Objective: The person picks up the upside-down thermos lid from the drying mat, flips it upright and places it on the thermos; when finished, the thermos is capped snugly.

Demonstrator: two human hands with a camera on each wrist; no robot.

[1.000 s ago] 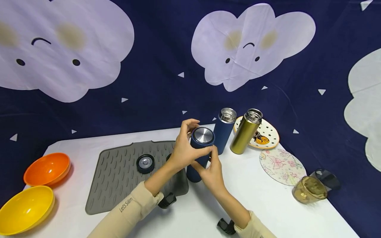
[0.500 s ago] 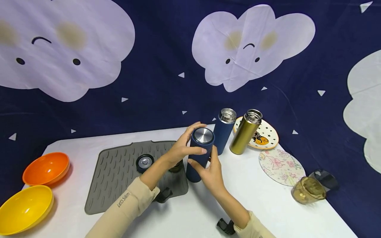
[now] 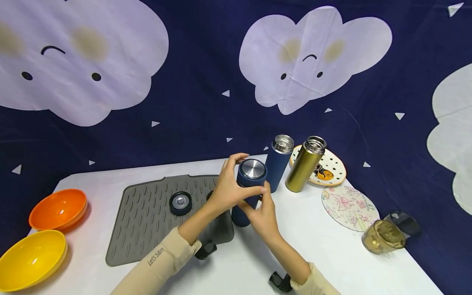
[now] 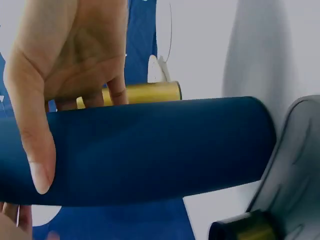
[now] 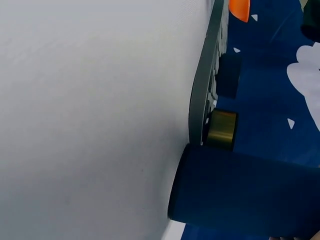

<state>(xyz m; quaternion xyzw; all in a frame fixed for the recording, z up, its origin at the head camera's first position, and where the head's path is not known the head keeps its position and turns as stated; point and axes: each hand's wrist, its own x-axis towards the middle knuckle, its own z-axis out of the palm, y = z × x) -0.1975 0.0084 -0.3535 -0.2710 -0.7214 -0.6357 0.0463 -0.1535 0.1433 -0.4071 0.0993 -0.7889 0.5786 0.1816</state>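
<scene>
Where fingers (image 4: pixel 118 90) grip, capped bottle (image 4: pixel 160 152), beside mat edge (image 5: pixel 201 87)

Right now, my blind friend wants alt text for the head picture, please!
A left hand and a right hand grip a steel-topped bottle on a table. Behind it, to the right, stand an open blue bottle and an open gold bottle; a gray mat lies left.

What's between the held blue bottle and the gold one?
Head view: the open blue bottle stands between the held blue bottle and gold bottle.
</scene>
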